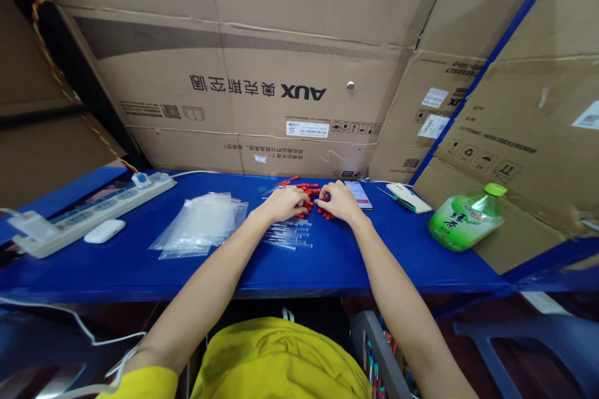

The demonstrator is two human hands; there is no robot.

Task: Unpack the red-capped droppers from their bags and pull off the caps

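Note:
Small red stick-like pieces with rounded ends (307, 187) lie heaped near the back of the blue table. My left hand (286, 203) is at the heap's left side, fingers bent and drawn together among the pieces; what they hold is too small to tell. On the right side of the heap, my right hand (340, 201) has its thumb and fingers closed around a red piece (324, 197), largely covered by the fingertips. Just below my left hand lie several clear thin tubes (287, 235). More red pieces sit under and beside both hands.
Clear zip bags (199, 224) are stacked left of the tubes. Further left are a white case (105, 231) and a power strip (112, 204). A phone (359, 194), a screwdriver (402, 201) and a green tea bottle (468, 218) stand or lie rightward. Cardboard (257, 62) walls the back.

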